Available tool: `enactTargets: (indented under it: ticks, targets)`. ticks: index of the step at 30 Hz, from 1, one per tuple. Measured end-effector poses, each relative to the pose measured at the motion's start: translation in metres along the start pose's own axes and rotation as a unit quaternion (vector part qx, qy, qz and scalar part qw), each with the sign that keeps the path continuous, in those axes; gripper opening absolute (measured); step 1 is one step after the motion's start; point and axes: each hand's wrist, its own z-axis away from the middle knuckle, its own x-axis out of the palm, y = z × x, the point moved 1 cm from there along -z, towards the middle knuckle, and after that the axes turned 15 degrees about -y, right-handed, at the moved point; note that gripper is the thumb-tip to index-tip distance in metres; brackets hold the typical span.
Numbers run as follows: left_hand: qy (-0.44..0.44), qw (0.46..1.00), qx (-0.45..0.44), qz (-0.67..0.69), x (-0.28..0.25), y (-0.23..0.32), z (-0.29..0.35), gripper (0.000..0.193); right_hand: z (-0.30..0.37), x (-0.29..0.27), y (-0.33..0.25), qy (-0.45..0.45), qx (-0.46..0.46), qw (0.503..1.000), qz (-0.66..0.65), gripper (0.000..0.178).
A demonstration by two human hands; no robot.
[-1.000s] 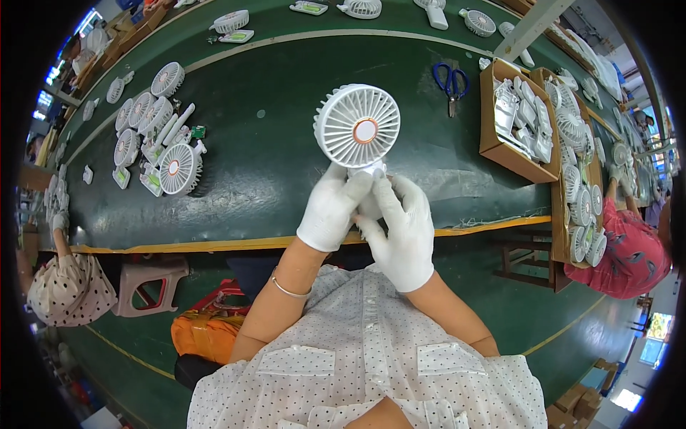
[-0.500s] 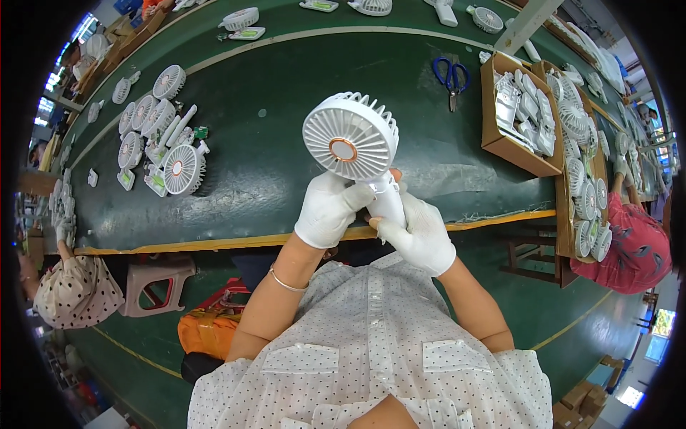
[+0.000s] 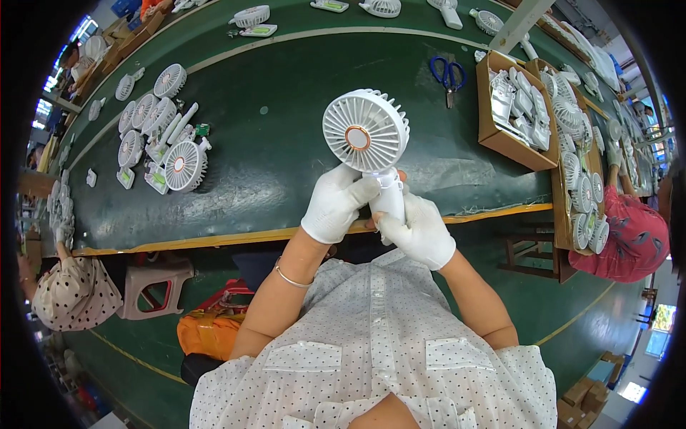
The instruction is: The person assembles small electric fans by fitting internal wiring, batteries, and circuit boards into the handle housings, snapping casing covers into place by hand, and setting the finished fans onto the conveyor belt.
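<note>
A white handheld fan (image 3: 366, 132) with a copper-coloured ring at its centre is held upright over the table's near edge. My gloved left hand (image 3: 336, 204) grips it at the neck, just under the round head. Lower down, my gloved right hand (image 3: 420, 230) is wrapped round the handle, its thumb lying across the front. Both hands are closed, and some fingertips are hidden behind the handle.
On the green table (image 3: 286, 164), fan heads and loose parts (image 3: 153, 136) lie at left. Blue-handled scissors (image 3: 449, 77) rest at the far right, beside a cardboard box (image 3: 525, 146) of white parts. Co-workers sit at both sides; the right one wears red (image 3: 625, 236).
The fan has shifted slightly right and stands more upright, its head turned a little. Both hands keep their hold on it.
</note>
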Motion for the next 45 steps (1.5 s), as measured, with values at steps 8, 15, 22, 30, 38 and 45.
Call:
enactTargets:
  ticks: [8, 15, 22, 30, 38, 45]
  targets:
    - [-0.013, 0.986, 0.077, 0.145, -0.012, -0.015, -0.002, 0.059, -0.001, 0.010, 0.010, 0.055, -0.078, 0.995, 0.021, 0.028]
    - [-0.032, 0.983, 0.046, 0.174, -0.023, -0.014, -0.001, 0.057, -0.006, 0.022, 0.011, 0.120, -0.128, 0.973, 0.149, 0.027]
    - [-0.055, 0.973, 0.070, 0.212, -0.018, -0.012, -0.003, 0.065, -0.005, 0.007, 0.009, 0.023, 0.004, 0.981, -0.191, 0.040]
    - [-0.045, 0.992, 0.018, 0.120, -0.019, -0.011, 0.003, 0.078, -0.008, 0.000, -0.018, -0.097, -0.025, 0.923, -0.371, 0.038]
    - [0.009, 0.990, -0.096, -0.107, -0.005, -0.008, -0.001, 0.058, -0.022, -0.001, -0.015, 0.011, -0.026, 0.997, 0.071, 0.020]
    - [0.048, 0.988, -0.051, -0.137, 0.010, -0.005, -0.008, 0.045, -0.036, 0.002, -0.004, 0.126, -0.130, 0.944, 0.275, 0.021]
